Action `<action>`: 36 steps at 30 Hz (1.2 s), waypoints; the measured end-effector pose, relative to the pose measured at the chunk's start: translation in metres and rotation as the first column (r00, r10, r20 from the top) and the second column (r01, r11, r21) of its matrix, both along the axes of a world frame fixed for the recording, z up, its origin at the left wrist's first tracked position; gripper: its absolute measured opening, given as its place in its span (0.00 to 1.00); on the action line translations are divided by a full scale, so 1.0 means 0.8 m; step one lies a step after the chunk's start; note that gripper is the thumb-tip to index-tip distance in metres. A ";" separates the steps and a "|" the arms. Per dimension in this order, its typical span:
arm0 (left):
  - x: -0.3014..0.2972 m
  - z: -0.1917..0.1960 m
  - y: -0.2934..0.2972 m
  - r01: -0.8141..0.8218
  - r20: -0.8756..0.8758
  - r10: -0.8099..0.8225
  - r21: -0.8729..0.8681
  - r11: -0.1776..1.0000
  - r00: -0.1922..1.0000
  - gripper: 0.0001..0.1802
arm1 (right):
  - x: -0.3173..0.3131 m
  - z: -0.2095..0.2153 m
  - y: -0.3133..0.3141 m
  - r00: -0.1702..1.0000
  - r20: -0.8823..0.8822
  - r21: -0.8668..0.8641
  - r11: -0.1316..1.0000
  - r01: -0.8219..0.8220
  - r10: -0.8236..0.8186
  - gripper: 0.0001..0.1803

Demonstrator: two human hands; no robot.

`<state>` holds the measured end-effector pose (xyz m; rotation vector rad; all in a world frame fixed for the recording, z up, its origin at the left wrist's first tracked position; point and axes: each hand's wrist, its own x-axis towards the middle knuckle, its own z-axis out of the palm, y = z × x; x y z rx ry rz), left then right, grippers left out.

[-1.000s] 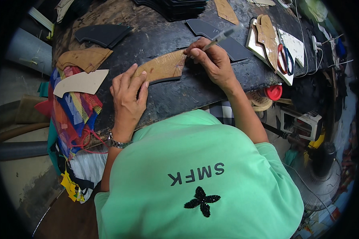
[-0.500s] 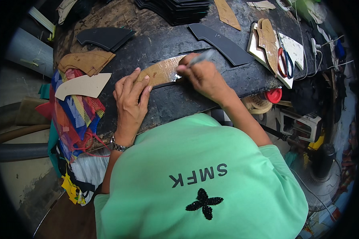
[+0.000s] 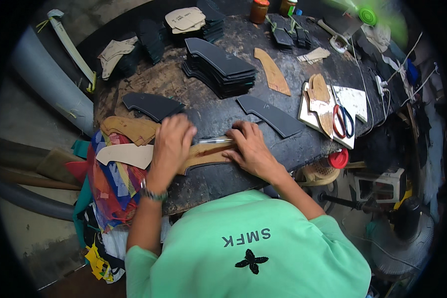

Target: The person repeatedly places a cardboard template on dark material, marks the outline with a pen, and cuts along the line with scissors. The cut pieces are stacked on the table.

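Roughly left to right across the frame:
Fabric heap: a bundle of coloured cloth [image 3: 111, 181] hangs at the table's left edge, lower left of centre, with a pale cardboard pattern [image 3: 125, 155] lying on it.
Left hand: the left hand [image 3: 171, 141] sits just left of centre, fingers bent and pressing down on the left end of the brown template.
Brown template: the curved brown template [image 3: 206, 155] lies flat on the dark worktable [image 3: 218, 107] at mid frame, spanning between both hands and partly under them.
Pen: a slim pen [image 3: 214, 141] lies along the template's upper edge, between the hands.
Right hand: the right hand [image 3: 251, 149], just right of centre, rests flat with fingers spread on the template's right end, gripping nothing.
Scissors: red-handled scissors [image 3: 342, 119] lie on a white board, right of centre.
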<state>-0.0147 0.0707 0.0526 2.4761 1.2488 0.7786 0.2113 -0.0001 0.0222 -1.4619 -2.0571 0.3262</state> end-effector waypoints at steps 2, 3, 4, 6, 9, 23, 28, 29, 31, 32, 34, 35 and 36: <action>0.015 0.007 0.062 -0.010 0.086 0.003 0.088 0.996 0.996 0.09 | 0.008 0.001 -0.005 0.998 -0.039 -0.117 0.993 0.035 -0.039 0.24; 0.023 0.011 0.095 0.014 0.118 -0.031 0.138 0.990 0.993 0.12 | 0.013 0.004 -0.010 0.972 -0.216 -0.179 0.983 0.051 -0.089 0.19; 0.034 0.015 0.128 -0.016 0.099 0.001 0.151 0.988 0.995 0.15 | 0.024 0.009 -0.012 0.944 -0.307 -0.249 0.968 0.041 -0.119 0.17; 0.057 0.026 0.188 -0.028 0.080 0.010 0.231 0.973 0.997 0.21 | 0.052 0.023 -0.019 0.848 -0.501 -0.368 0.929 -0.028 -0.172 0.14; 0.079 0.037 0.237 -0.115 -0.108 0.141 0.217 0.969 0.984 0.27 | 0.098 0.042 -0.025 0.695 -0.628 -0.301 0.933 0.196 -0.348 0.08; 0.013 0.072 0.160 0.095 0.572 0.056 -0.230 0.968 0.818 0.10 | 0.177 0.016 -0.029 0.548 -0.694 -0.169 0.845 0.507 -0.468 0.14; -0.034 0.029 -0.005 0.079 0.547 0.386 -0.643 0.761 0.743 0.11 | 0.165 0.057 -0.035 0.459 -0.792 -0.187 0.874 0.448 -0.404 0.19; -0.036 0.012 -0.029 0.044 0.494 0.433 -0.696 0.717 0.754 0.12 | 0.152 0.057 -0.030 0.485 -0.824 -0.147 0.938 0.314 -0.292 0.19; -0.037 -0.018 -0.054 -0.031 0.412 0.476 -0.730 0.682 0.777 0.11 | 0.118 0.051 -0.020 0.486 -0.843 -0.166 0.970 0.176 -0.232 0.19; -0.037 -0.030 -0.061 -0.097 0.354 0.513 -0.743 0.662 0.782 0.11 | 0.100 0.045 -0.015 0.512 -0.845 -0.136 0.987 0.080 -0.158 0.20; -0.040 -0.044 -0.073 -0.173 0.359 0.443 -0.584 0.793 0.821 0.15 | 0.080 0.040 -0.005 0.633 -0.764 -0.242 0.965 -0.100 -0.126 0.18; -0.041 -0.048 -0.078 -0.222 0.329 0.422 -0.501 0.836 0.845 0.17 | 0.071 0.036 0.001 0.649 -0.748 -0.306 0.940 -0.148 -0.141 0.18; -0.043 -0.050 -0.084 -0.204 0.366 0.397 -0.466 0.861 0.842 0.19 | 0.064 0.031 0.004 0.629 -0.770 -0.327 0.915 -0.239 -0.111 0.19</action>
